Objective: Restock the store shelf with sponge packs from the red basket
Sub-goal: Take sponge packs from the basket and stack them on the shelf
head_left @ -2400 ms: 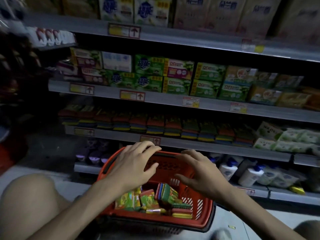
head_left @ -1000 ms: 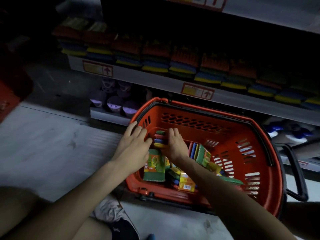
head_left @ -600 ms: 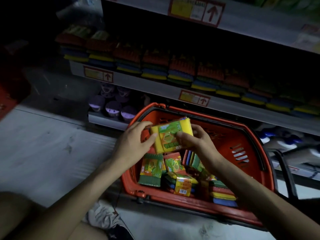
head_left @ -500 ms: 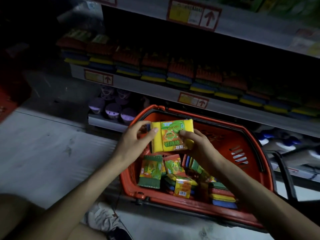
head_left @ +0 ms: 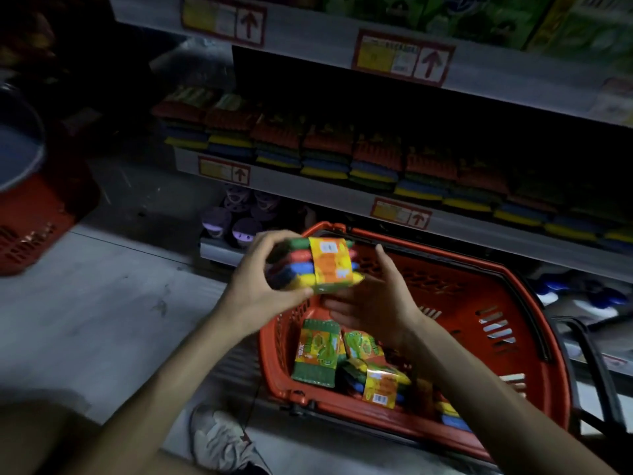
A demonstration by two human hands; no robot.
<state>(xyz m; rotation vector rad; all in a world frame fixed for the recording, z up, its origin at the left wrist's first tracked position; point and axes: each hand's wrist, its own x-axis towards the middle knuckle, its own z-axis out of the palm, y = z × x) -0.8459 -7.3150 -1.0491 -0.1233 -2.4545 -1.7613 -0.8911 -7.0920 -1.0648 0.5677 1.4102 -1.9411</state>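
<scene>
"Plastic-wrapped and paper-banded, the sponge pack (head_left: 322, 265) in the head view hangs over the far-left corner of the red basket (head_left: 513, 279), short of the shelf (head_left: 325, 192). What could spoil it?"

"The grip. The left hand (head_left: 263, 286) grasps only the pack's left end, thumb beneath and fingers over the top. The right hand (head_left: 380, 299) is released, fingers straight, just under and beside the right end. If the pack tilts, it could slip back among the basket packs (head_left: 318, 354) or onto the floor (head_left: 102, 303). Blur hides how firm the hold is."

"And room?"

"The stocked row (head_left: 376, 159) looks full along the shelf's front lip, and the upper shelf (head_left: 308, 39) hangs over it, so the slot is low and a corner could catch. Nothing stands between pack and lip. Purple-capped items (head_left: 236, 217) sit below left, and a second basket (head_left: 34, 217) lies well apart on the left."
</scene>
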